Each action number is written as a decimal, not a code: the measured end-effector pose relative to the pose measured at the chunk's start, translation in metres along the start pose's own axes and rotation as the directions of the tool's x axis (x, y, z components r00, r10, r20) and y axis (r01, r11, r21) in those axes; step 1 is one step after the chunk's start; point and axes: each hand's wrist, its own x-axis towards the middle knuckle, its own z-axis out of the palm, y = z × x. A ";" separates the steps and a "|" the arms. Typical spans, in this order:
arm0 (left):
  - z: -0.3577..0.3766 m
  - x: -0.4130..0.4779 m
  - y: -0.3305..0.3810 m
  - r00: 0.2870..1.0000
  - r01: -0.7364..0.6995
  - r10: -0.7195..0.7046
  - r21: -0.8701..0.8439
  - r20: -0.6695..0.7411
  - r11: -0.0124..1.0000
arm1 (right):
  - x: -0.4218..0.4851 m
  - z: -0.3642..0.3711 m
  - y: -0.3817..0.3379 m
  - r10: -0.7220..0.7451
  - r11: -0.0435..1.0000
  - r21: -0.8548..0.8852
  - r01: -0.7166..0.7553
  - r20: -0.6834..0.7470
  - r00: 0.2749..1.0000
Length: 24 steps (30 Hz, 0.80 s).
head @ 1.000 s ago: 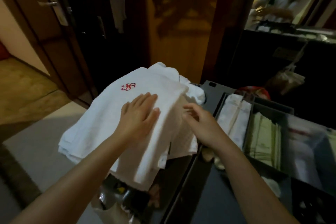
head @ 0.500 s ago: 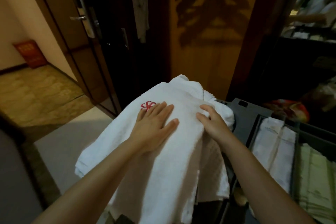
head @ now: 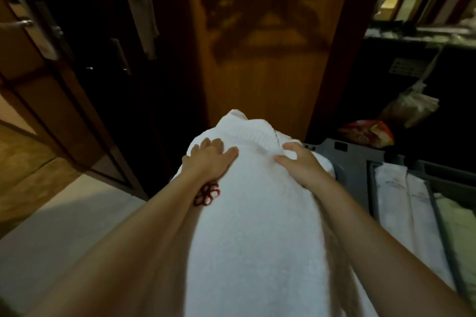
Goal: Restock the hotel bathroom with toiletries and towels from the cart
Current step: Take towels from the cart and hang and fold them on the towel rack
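the folded white terry towel with a red embroidered logo (head: 257, 213) lies atop the grey plastic cart (head: 360, 162), its long axis running straight away from the person. the left hand (head: 208, 159) rests flat and open on its far left, the right hand (head: 298, 162) curls loosely over the far right edge, both equally near.

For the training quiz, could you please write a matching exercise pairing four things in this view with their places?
Things:
1. left hand
2. right hand
3. red logo
4. red-orange bag

Places:
A. beyond the grey cart, at right
B. flat on the towel, far left part
C. on the towel, beside the left wrist
D. on the towel's far right part, fingers curled

Pairs: 1-B, 2-D, 3-C, 4-A
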 end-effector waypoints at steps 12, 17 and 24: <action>0.012 0.061 -0.008 0.972 0.073 -0.120 -0.227 -0.204 0.971 | 0.020 0.004 0.000 0.008 1.000 -0.003 -0.010 -0.260 0.965; -0.002 0.064 -0.009 0.980 -0.110 -0.012 -0.584 -0.201 0.804 | 0.009 -0.008 -0.004 -0.153 0.987 -0.018 0.158 -0.386 0.910; -0.027 0.046 -0.028 0.964 -0.260 0.181 -0.836 -0.195 0.483 | -0.008 -0.024 -0.027 -0.206 0.948 0.156 0.278 -0.364 0.908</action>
